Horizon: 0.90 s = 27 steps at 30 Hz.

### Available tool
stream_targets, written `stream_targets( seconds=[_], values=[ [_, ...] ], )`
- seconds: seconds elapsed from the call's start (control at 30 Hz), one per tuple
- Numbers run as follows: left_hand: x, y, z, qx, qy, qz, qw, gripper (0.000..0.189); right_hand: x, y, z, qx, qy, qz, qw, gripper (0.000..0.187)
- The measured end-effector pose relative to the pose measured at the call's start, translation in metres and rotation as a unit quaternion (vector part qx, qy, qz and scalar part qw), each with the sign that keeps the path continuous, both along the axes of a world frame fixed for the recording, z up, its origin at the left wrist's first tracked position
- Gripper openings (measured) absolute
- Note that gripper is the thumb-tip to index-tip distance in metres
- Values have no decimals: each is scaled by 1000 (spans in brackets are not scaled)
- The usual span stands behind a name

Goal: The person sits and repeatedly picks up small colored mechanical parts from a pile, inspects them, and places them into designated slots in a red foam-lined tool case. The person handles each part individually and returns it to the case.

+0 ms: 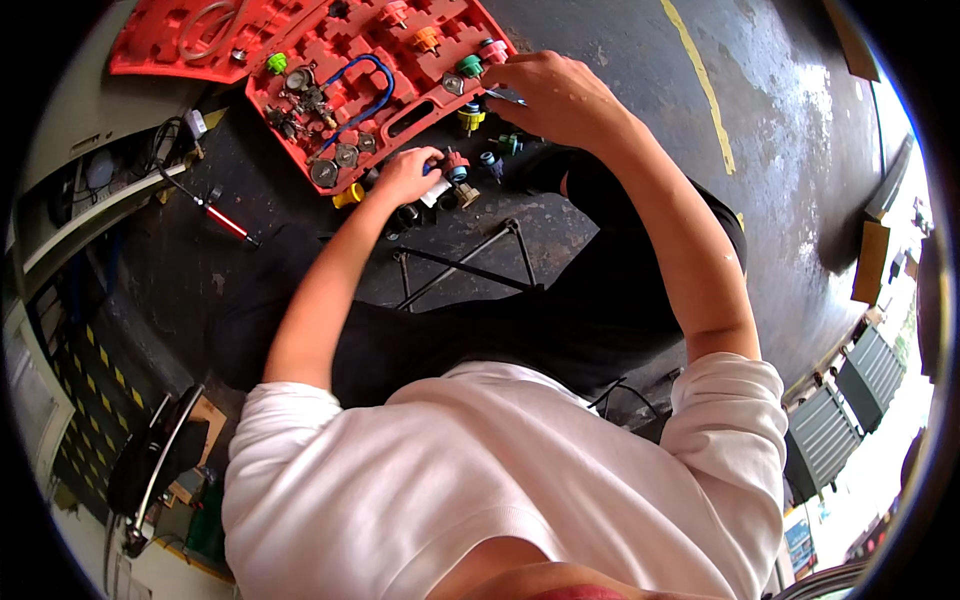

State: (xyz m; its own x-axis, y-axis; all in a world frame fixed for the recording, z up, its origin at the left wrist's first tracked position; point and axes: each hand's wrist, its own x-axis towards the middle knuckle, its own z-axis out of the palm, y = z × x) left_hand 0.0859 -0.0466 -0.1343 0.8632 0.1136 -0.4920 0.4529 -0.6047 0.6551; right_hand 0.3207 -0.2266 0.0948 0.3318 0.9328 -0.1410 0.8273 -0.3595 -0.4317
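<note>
My right hand reaches to the right edge of an open red moulded plastic case, its fingers beside a green cap-shaped adapter and a pink one; whether it grips something is unclear. Beyond the case's front edge, my left hand has its fingers at a small blue part, next to a red and blue adapter. Yellow and green adapters lie on the floor between my hands. In the case are a looped blue hose, a gauge and several round metal caps.
A red pen-like tool lies on the floor at left, near a shelf unit. A black metal frame sits before my legs. Yellow tape marks the floor at right. Grey panels stand far right.
</note>
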Motion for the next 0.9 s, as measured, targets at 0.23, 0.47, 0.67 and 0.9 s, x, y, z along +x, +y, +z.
stream_targets(
  seconds=[0.23, 0.47, 0.67, 0.9],
  values=[
    [25, -90, -82, 122, -8, 50, 991, 45, 4, -19, -19, -6, 28, -17, 999, 28],
    [-10, -69, -127, 214, 23, 83, 973, 44, 0, -38, -28, -43, 66, -7, 997, 28],
    [-1, -64, -127, 155, 24, 54, 986, 36, 1, -34, -24, -51, 56, 13, 997, 28],
    [3, -56, -113, 201, 17, -14, 979, 22, -3, -24, -21, -34, 57, 17, 998, 28]
  ],
)
